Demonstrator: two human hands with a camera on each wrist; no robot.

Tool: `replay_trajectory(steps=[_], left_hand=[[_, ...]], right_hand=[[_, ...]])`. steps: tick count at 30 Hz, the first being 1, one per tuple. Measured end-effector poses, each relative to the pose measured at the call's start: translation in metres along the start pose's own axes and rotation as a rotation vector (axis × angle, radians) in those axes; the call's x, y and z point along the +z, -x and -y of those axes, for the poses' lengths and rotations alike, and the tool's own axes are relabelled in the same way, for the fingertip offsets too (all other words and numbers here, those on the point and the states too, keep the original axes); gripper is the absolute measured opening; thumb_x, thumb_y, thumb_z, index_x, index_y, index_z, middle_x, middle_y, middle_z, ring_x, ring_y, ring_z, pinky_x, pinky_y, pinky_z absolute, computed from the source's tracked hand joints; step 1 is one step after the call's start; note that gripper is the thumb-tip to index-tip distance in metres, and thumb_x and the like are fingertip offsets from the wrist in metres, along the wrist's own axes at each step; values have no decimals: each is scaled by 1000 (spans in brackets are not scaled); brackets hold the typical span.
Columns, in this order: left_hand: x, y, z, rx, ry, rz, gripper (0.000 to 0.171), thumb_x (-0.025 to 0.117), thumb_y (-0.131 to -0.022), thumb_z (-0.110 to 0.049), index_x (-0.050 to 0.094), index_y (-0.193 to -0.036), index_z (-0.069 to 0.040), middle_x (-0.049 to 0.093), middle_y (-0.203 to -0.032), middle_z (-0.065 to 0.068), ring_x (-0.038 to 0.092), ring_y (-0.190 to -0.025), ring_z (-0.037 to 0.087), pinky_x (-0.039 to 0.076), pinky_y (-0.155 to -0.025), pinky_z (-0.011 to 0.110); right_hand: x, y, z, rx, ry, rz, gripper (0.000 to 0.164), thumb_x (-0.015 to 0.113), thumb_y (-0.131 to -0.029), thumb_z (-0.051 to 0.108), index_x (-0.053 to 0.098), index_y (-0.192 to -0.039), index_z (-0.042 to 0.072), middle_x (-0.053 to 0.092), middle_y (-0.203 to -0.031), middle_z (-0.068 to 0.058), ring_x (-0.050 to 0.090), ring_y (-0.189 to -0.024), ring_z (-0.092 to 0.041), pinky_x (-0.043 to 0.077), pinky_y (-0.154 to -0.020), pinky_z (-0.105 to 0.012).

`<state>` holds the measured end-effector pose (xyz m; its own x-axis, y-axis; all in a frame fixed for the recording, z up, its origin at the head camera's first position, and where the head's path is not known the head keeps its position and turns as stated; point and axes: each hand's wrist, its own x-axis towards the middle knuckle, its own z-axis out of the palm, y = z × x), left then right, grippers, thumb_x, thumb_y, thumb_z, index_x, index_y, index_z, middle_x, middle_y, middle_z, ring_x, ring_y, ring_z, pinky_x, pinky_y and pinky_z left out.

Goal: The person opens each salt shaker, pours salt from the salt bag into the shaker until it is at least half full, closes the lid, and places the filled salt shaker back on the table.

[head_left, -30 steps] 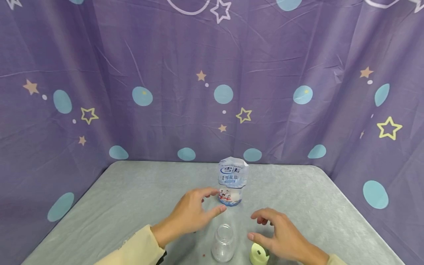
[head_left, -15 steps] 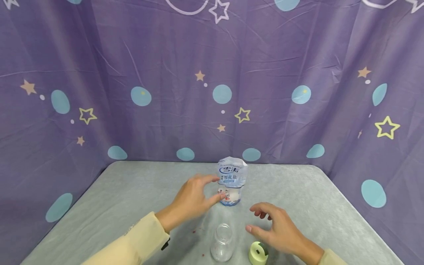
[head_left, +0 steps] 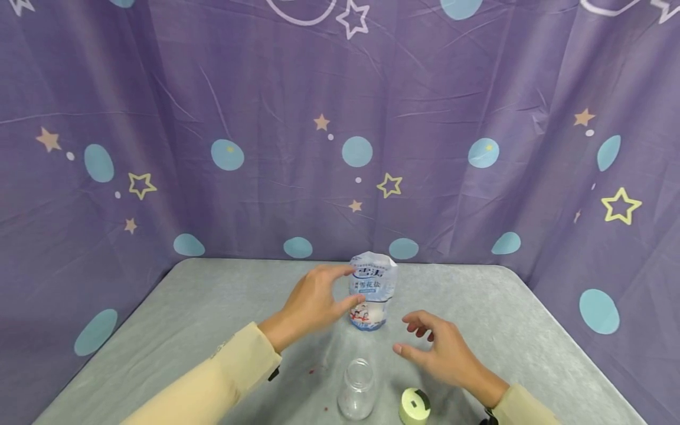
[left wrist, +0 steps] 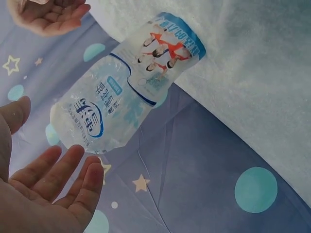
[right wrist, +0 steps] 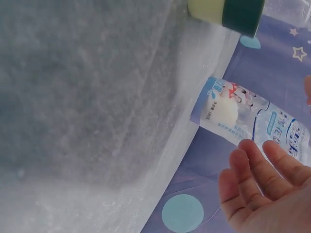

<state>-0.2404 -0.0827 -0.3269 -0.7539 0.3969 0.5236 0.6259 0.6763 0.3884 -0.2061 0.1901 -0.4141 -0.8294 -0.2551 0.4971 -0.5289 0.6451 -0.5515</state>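
A blue and white salt bag stands upright on the table beyond both hands, its clear window showing white salt low down. My left hand is at the bag's left side, thumb and fingers spread apart; its fingertips overlap the bag's edge in the head view. In the left wrist view the bag is in front of the loosely bent fingers. Lower and to the right, my right hand hovers with relaxed fingers and nothing in its grasp. In the right wrist view its fingers overlap the bag's side.
A clear jar without a lid stands on the grey table nearest me. Right of it sits a light green lid with a dark green part. A purple curtain hangs behind the table.
My left hand has risen along the bag's left side toward its top. My right hand has moved slightly forward, away from the green lid. The bag, jar and lid stay in place.
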Motion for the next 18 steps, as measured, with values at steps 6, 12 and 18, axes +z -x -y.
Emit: replay_trajectory(steps=[6,12,18], left_hand=[[0,-8,0,31,-16,-40,55,87,-84,-33,68,-130,-8,70,-127,4,63,-116,26,50,-100,43],[1,-16,-1,10,-25,-41,57,86,-84,-34,67,-132,-9,69,-130,5,60,-120,27,51,-100,44],[2,-23,0,-8,-34,-24,58,86,-85,-35,66,-133,-8,68,-131,5,60,-120,27,51,-99,44]], right_hand=[[2,-8,-5,58,7,14,44,89,-79,37,70,-115,18,67,-94,12,63,-85,-10,56,-73,-36],[4,-16,-9,93,-7,24,49,89,-78,39,69,-117,17,68,-96,6,66,-86,-21,56,-76,-41],[6,-25,-12,141,-12,46,53,90,-78,41,69,-119,16,68,-99,4,66,-89,-23,54,-77,-39]])
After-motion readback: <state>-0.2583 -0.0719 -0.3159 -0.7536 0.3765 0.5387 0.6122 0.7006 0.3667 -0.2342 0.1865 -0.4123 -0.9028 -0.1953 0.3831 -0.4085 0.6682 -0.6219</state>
